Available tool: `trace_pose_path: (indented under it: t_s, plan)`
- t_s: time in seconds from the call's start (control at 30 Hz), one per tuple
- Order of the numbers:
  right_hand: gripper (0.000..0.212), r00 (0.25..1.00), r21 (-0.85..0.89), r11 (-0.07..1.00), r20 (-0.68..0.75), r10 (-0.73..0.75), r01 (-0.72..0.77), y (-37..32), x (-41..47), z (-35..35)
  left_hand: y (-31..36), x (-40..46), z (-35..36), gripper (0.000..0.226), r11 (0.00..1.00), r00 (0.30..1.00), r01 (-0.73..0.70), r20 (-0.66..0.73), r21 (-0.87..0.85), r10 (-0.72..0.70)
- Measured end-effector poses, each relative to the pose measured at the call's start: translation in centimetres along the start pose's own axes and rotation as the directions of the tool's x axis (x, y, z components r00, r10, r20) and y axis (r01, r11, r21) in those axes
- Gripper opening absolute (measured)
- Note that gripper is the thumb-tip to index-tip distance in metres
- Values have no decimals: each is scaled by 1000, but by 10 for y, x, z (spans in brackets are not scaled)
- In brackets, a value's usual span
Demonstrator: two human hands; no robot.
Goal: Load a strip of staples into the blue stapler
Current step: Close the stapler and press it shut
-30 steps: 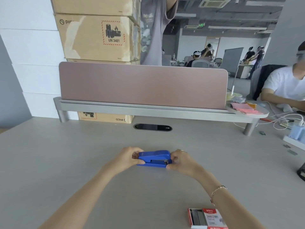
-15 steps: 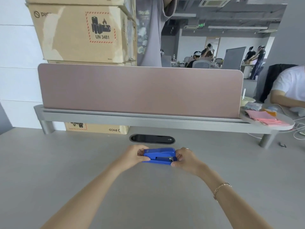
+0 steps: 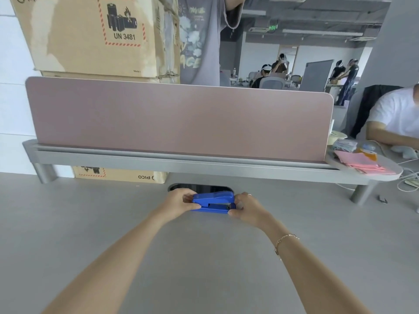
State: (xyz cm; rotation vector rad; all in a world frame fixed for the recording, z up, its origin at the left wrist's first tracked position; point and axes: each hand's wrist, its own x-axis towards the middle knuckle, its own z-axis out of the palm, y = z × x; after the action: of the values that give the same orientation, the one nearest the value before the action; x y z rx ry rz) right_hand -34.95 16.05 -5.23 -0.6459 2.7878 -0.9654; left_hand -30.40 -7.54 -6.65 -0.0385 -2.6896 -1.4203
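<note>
Compared with a second ago, the view has been tilted upward and brought closer, so the staple box seen then at the lower edge is no longer framed. The blue stapler [image 3: 214,202] is still gripped at both ends, now in front of the dark cable slot [image 3: 205,188]. Cardboard boxes [image 3: 95,35] are stacked at the left behind the pink divider [image 3: 179,120]; pink papers [image 3: 362,163] lie on the shelf end at the right. The left hand [image 3: 179,201] is closed on the stapler's left end, the right hand [image 3: 247,208] on its right end, above the grey desk [image 3: 68,223].
</note>
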Motion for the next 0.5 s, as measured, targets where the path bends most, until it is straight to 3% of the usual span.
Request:
trace_pose_path:
  t_s: [0.3,0.5]
  plan:
    - [12,1000,-30,1000,4,-10,10,6,18,-2,-2,23,1,7,997,1000,-3,23,80,1]
    - [12,1000,-30,999,-7,-12,12,5,16,-1,-4,21,9,11,996,999,3,-44,86,1]
